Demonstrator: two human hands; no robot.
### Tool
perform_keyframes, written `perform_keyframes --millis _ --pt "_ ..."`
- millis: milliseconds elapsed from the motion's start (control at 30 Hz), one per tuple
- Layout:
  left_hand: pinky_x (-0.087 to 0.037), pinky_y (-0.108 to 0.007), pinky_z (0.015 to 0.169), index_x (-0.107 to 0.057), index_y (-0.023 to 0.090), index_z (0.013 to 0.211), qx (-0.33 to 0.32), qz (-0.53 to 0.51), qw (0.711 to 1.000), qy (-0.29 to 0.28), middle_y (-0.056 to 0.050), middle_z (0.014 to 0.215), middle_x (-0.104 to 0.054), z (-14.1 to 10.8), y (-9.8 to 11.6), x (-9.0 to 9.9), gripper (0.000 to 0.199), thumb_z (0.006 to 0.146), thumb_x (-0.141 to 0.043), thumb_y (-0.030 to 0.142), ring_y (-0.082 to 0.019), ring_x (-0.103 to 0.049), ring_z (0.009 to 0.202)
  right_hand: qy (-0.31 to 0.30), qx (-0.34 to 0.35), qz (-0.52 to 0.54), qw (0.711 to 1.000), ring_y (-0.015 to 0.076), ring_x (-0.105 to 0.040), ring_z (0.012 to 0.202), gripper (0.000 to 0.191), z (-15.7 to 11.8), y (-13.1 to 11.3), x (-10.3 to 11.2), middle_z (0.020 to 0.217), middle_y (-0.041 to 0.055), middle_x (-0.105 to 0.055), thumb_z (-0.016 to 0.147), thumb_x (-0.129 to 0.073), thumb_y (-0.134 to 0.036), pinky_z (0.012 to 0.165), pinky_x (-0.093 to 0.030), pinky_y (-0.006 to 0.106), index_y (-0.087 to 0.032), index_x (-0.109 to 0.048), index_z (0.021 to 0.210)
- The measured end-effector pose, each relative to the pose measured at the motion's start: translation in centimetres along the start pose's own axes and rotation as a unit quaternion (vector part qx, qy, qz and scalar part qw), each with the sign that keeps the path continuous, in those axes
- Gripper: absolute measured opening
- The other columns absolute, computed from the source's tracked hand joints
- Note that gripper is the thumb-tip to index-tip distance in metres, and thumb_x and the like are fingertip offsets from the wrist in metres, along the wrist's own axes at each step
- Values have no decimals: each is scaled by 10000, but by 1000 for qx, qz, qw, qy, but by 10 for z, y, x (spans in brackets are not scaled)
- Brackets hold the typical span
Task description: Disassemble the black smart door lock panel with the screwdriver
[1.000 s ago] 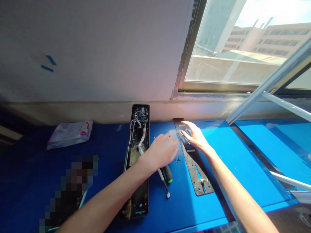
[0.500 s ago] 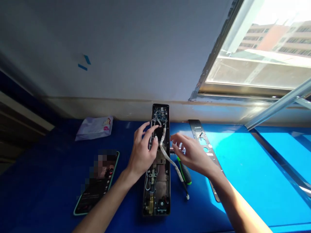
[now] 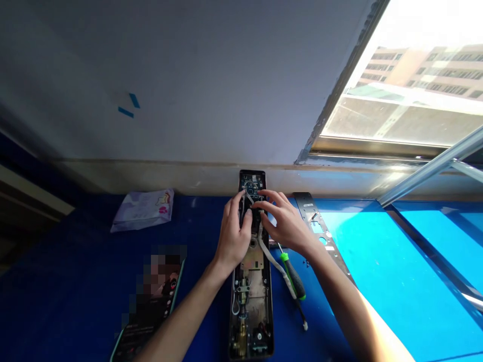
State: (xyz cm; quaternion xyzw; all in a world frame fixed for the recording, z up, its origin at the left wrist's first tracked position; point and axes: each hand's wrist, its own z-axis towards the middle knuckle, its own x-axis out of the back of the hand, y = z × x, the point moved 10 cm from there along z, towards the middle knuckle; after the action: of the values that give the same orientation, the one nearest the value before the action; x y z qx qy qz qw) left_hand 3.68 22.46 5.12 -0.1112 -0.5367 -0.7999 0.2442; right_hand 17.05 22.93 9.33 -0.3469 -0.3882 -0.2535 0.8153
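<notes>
A long black electronic lock housing point(image 3: 270, 322) lies lengthwise before me with its inside exposed. At its far end is a blue circuit board point(image 3: 251, 187), and a brass lock cylinder point(image 3: 242, 334) sits at the near end. My left hand point(image 3: 234, 231) rests over the left rim, fingers extended beside the board and thumb apart. From the right, my right hand point(image 3: 285, 221) reaches in, its fingertips spaced apart near thin wires below the board. A white-wrapped cable point(image 3: 277, 266) runs from under my right thumb over the right rim to a loose plug.
Right of the housing lie a green-and-black screwdriver point(image 3: 293, 276), a few tiny screws point(image 3: 306, 263) and a long dark mounting plate point(image 3: 320, 231). A phone point(image 3: 151, 301) and a purple packet point(image 3: 145, 210) are on the left of the blue table point(image 3: 204, 216). Wall and window stand behind.
My right hand has moved left from beside the housing to inside it, over the cable's upper part. My left fingers have shifted toward the left rim. The camera view has shifted slightly.
</notes>
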Motion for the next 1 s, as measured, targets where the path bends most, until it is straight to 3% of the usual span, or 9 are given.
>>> perform_keyframes --millis 100,400,567,667,800,1000 --pt "-439 -499 1234 -463 245 1501 6 2 1000 5 -133 1515 -580 6 -4 -1 436 1066 -450 267 -256 -543 1450 -28 12 13 999 290 -625 1183 423 5 -1 0 1394 81 -678 885 -585 -82 1031 -570 523 -283 -727 1229" --pt "-466 -475 1206 -467 249 1502 8 15 1000 5 -127 1490 -603 11 -7 -1 431 1072 -444 270 -250 -569 1417 -58 29 55 996 259 -666 1245 377 10 6 3 1368 87 -686 881 -658 -143 1080 -555 448 -268 -709 1233" --pt "-453 -459 1217 -484 208 1498 -1 2 1000 15 -140 1492 -606 11 -7 0 435 1072 -440 283 -253 -562 1423 -29 22 61 997 245 -690 1228 229 9 13 2 1350 80 -708 987 -620 -220 1061 -557 416 -273 -729 1182" --pt "-448 -472 1219 -511 209 1481 -2 -25 999 23 -139 1491 -612 11 -9 0 426 1066 -455 287 -259 -564 1420 7 2 59 998 220 -718 1120 243 11 17 4 1255 87 -742 1031 -551 -217 980 -577 367 -254 -709 1212" --pt "-453 -476 1213 -531 218 1465 -8 -34 999 31 -130 1474 -631 11 -8 1 411 1064 -460 274 -256 -579 1401 55 -38 41 997 188 -702 899 266 16 21 7 1177 97 -721 1012 -545 -180 870 -586 342 -229 -738 1188" --pt "-461 -455 1210 -543 201 1459 -15 -28 999 34 -137 1468 -633 10 -6 2 408 1063 -469 270 -247 -581 1403 78 -85 -5 993 190 -639 855 180 19 28 7 1166 114 -633 939 -651 -177 866 -575 398 -193 -775 1068"
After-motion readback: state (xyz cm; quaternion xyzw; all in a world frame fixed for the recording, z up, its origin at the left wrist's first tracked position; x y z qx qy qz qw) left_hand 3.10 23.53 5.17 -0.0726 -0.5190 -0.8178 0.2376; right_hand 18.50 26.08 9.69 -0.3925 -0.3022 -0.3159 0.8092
